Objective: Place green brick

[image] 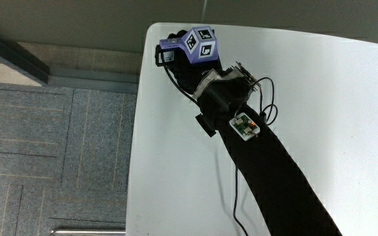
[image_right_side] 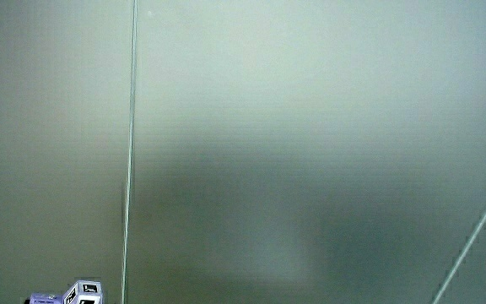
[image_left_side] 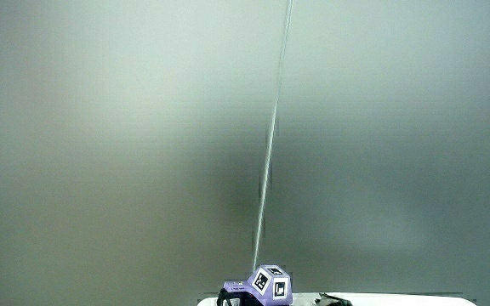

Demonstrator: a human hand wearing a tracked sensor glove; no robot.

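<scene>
Closest to the overhead view is the small purple cube with black-and-white patterned faces (image: 199,46), strapped to the back of my black-gloved hand (image: 184,73). The cube covers most of the hand, so I cannot tell whether my grip is open or closed, or whether it holds anything. The hand lies low over the smooth white surface (image: 346,98), near one of its rounded corners and close to the edge that borders the grey carpeted floor (image: 44,144).

From the cube, my black-sleeved forearm (image: 274,177) runs back across the surface toward me. Nearer to me than the cube, a small white circuit board with a green and red part (image: 245,124) sits on the wrist. Thin dark wires (image: 268,98) loop just beside the board, and one more trails along the sleeve.

I cannot tell where the green brick is; no view shows it.

Both side views show little but a pale wall (image_left_side: 143,127). The cube appears in both side views (image_left_side: 270,285) (image_right_side: 83,293), low against that wall.
</scene>
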